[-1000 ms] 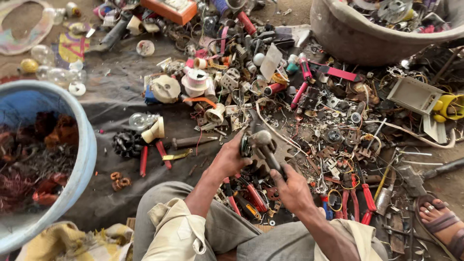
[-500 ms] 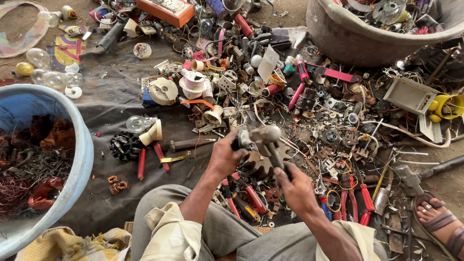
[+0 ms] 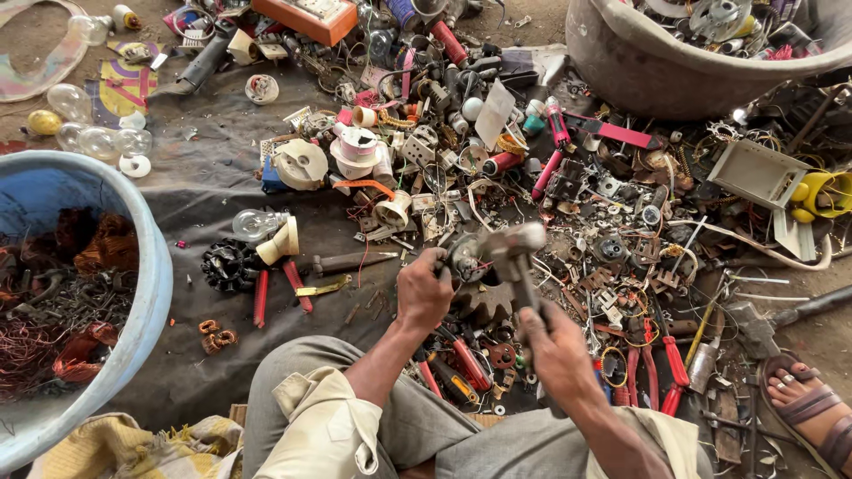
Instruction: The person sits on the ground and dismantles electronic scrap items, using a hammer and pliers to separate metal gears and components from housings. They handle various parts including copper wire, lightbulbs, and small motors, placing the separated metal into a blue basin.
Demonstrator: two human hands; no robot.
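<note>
Gripping a small round metal part (image 3: 468, 259) from the left, the left hand (image 3: 424, 293) has its fingers clenched around it, holding it just above a dark toothed gear (image 3: 484, 303) that lies on the ground cloth. The right hand (image 3: 555, 350) is closed around the handle of a hammer (image 3: 517, 257), whose grey head sits right beside the metal part, at its right; whether the two touch is blurred. Both hands are near the middle of the scene, just beyond the person's knees.

Near left of the left hand lie red-handled pliers (image 3: 277, 288) and a black finned ring (image 3: 229, 266), with a clear light bulb (image 3: 253, 223) just beyond them. A blue tub (image 3: 146, 293) holding copper wire and dark scrap fills the left edge. Far right stands a large grey basin (image 3: 657, 71) full of mixed parts. Between the basin and the hands spreads a dense litter of small metal and plastic scrap, with a red-handled screwdriver (image 3: 550, 151) among it. Another pair of red-handled pliers (image 3: 657, 364) lies near right of the right hand, and a sandalled foot (image 3: 812, 408) shows at the near right corner.
</note>
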